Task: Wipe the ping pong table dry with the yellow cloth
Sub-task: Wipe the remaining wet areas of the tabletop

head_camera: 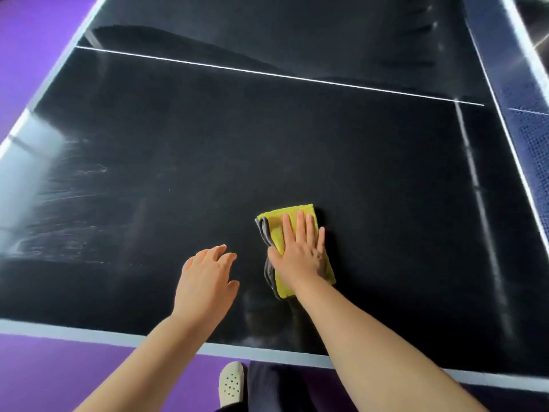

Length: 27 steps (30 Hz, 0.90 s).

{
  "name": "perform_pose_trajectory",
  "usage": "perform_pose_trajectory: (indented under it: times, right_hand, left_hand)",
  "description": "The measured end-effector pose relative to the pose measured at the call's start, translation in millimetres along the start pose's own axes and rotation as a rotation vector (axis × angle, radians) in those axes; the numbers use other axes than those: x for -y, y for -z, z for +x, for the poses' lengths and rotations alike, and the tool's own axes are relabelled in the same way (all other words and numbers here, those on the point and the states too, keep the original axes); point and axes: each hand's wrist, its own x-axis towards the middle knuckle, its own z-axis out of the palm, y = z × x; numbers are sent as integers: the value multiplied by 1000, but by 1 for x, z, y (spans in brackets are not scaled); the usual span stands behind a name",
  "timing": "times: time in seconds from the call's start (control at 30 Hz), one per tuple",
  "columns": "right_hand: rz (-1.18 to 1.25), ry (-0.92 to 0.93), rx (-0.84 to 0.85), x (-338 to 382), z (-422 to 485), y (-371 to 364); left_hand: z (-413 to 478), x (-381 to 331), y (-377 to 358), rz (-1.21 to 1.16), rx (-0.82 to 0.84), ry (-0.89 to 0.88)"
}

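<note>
With the right hand (300, 254) pressing flat, fingers straight, on the folded yellow cloth (297, 233) near the ping pong table's (148, 144) front edge and the left hand (208, 275) hovering relaxed beside it, the cloth could bunch, leaving the streaks (59, 203) at far left.

One ping pong table (267, 138), one yellow cloth (297, 215), two hands, one shoe (231, 383).

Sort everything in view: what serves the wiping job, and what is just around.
Job in hand:
yellow cloth
right hand, pressed flat on the cloth
ping pong table
pale streaks near the table's left edge

Just around:
left hand, holding nothing
net
purple floor
white shoe
</note>
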Motion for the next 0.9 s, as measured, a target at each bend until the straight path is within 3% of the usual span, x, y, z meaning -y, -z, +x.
perform_pose_trajectory:
  times: [0.37,0.67,0.9]
  right_hand:
    - [30,-26,47,-23,-155,-47]
    - [-41,64,9,-52,-156,-46]
    - [2,-35,-19,-112,-128,-29]
  left_hand:
    - [-66,-15,-4,41,50,-193]
    - [-70,-44,-2,106,52,-263]
    - [-64,-95,-16,185,87,-288]
